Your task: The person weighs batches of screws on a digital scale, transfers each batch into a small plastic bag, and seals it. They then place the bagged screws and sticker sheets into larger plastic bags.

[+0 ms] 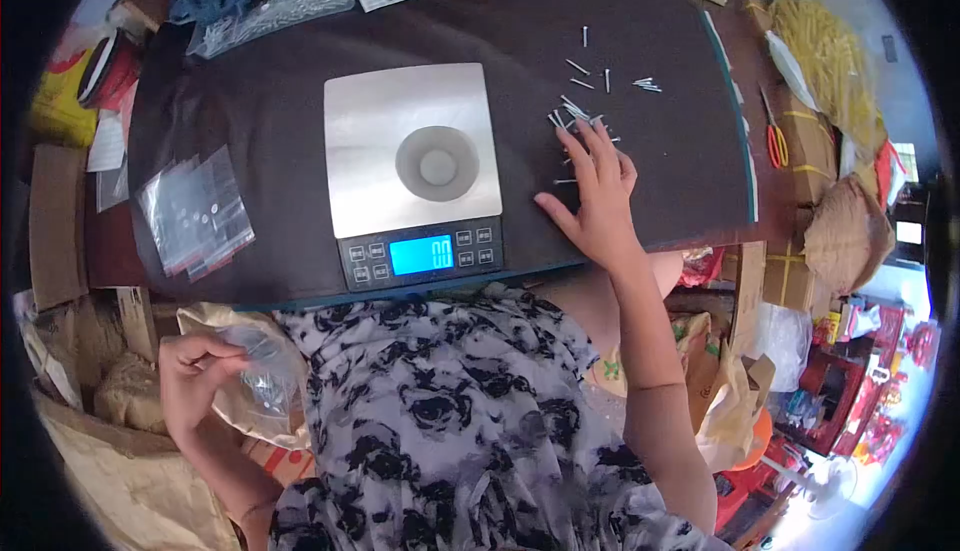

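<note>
Worktop: dark cloth cover, its far side partly cut off. Scale: left of centre, its front against the near edge; display lit, reading 0.0. Paper bag: below the near edge, towards the near-left corner, with clear plastic inside. Right hand: right of the scale, fingers half spread and slightly bent, thumb well apart, fingertips down among the screws. Left hand: beside the paper bag, off the worktop, thumb and forefinger nearly closed; something thin and clear seems to show at the tips, but whether it is gripped cannot be told. Small clear bags: overlapping near the left edge; contents indistinct. Bowl: on the scale's plate. Screws: scattered between scale and right edge; several are hidden under the right hand, and whether it grips any cannot be told.
</note>
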The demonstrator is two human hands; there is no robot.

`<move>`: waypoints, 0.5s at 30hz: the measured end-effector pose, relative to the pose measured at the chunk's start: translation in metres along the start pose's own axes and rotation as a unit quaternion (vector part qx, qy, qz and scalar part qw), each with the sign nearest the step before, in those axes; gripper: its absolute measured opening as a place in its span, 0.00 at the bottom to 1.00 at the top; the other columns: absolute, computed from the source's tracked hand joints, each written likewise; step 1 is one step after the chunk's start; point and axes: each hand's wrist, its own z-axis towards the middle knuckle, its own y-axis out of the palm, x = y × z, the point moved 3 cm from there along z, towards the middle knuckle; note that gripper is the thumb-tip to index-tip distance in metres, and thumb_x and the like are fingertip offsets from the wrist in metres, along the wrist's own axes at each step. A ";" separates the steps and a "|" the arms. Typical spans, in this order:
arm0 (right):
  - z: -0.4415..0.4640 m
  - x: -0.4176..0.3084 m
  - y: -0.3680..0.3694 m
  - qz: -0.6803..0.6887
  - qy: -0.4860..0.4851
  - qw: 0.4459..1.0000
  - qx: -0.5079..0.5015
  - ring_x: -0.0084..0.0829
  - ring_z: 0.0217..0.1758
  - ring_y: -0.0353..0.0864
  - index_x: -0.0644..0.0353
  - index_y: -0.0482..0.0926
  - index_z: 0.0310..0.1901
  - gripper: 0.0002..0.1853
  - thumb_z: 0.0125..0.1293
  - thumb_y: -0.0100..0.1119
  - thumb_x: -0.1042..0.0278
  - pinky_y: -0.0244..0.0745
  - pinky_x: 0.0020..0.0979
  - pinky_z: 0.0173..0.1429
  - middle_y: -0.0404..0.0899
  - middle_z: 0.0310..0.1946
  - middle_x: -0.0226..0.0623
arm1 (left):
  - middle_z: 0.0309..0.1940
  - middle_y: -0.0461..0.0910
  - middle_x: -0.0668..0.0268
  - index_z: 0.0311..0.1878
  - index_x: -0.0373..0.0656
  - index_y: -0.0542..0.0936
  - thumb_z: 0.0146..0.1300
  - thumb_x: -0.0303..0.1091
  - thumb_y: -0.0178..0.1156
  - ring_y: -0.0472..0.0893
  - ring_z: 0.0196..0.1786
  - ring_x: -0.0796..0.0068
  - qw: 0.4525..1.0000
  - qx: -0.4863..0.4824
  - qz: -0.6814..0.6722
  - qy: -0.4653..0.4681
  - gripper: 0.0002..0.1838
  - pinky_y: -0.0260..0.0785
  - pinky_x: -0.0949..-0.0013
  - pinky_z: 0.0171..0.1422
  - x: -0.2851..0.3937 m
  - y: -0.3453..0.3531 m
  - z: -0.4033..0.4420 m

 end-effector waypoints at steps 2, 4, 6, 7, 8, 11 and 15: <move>0.003 0.017 0.011 -0.022 0.017 1.000 -0.003 0.49 0.75 0.52 0.53 0.63 0.68 0.37 0.59 0.62 0.48 0.48 0.53 0.69 0.58 0.69 0.49 | 0.25 0.83 0.61 0.34 0.30 0.83 0.51 0.19 0.67 0.81 0.29 0.76 0.991 0.021 0.104 -0.083 0.06 0.74 0.74 0.35 -0.010 -0.007 -0.003; 0.017 0.029 0.023 -0.028 0.009 0.999 0.013 0.51 0.75 0.50 0.51 0.62 0.69 0.38 0.59 0.61 0.46 0.47 0.56 0.70 0.55 0.70 0.52 | 0.25 0.82 0.62 0.37 0.29 0.82 0.53 0.19 0.66 0.80 0.30 0.79 0.974 0.042 0.180 -0.133 0.08 0.73 0.74 0.36 -0.030 -0.007 -0.002; 0.040 0.036 0.030 -0.038 0.005 0.998 0.047 0.51 0.75 0.51 0.48 0.65 0.67 0.33 0.61 0.59 0.48 0.46 0.59 0.69 0.56 0.70 0.49 | 0.27 0.83 0.61 0.40 0.29 0.82 0.55 0.21 0.66 0.80 0.32 0.79 0.982 0.057 0.160 -0.089 0.10 0.73 0.74 0.37 -0.030 0.003 0.004; 0.051 0.044 0.034 -0.042 0.008 0.997 0.063 0.51 0.75 0.52 0.48 0.68 0.65 0.31 0.62 0.58 0.49 0.46 0.59 0.69 0.59 0.69 0.48 | 0.28 0.83 0.61 0.42 0.29 0.81 0.55 0.22 0.66 0.80 0.32 0.79 0.984 0.064 0.149 -0.066 0.11 0.73 0.74 0.38 -0.029 0.008 0.006; 0.061 0.055 0.041 -0.047 0.009 0.996 0.079 0.50 0.74 0.54 0.49 0.70 0.63 0.28 0.62 0.57 0.50 0.46 0.59 0.69 0.61 0.68 0.46 | 0.30 0.83 0.60 0.42 0.30 0.81 0.58 0.23 0.65 0.81 0.34 0.78 0.990 0.059 0.123 -0.042 0.10 0.73 0.74 0.41 -0.026 0.016 0.009; 0.082 0.081 0.056 0.023 -0.019 0.989 0.143 0.44 0.60 0.71 0.54 0.80 0.48 0.15 0.59 0.61 0.64 0.61 0.48 0.62 0.77 0.52 0.39 | 0.31 0.82 0.63 0.41 0.29 0.80 0.61 0.22 0.62 0.81 0.34 0.78 0.988 0.049 0.148 -0.019 0.08 0.75 0.73 0.41 -0.008 0.030 0.015; 0.088 0.085 0.049 0.094 -0.011 0.979 0.179 0.39 0.43 0.77 0.56 0.80 0.40 0.11 0.53 0.64 0.73 0.69 0.39 0.47 0.79 0.37 0.35 | 0.30 0.81 0.65 0.41 0.30 0.80 0.63 0.25 0.61 0.80 0.33 0.79 0.990 0.097 0.103 -0.002 0.07 0.73 0.75 0.41 -0.020 0.024 0.015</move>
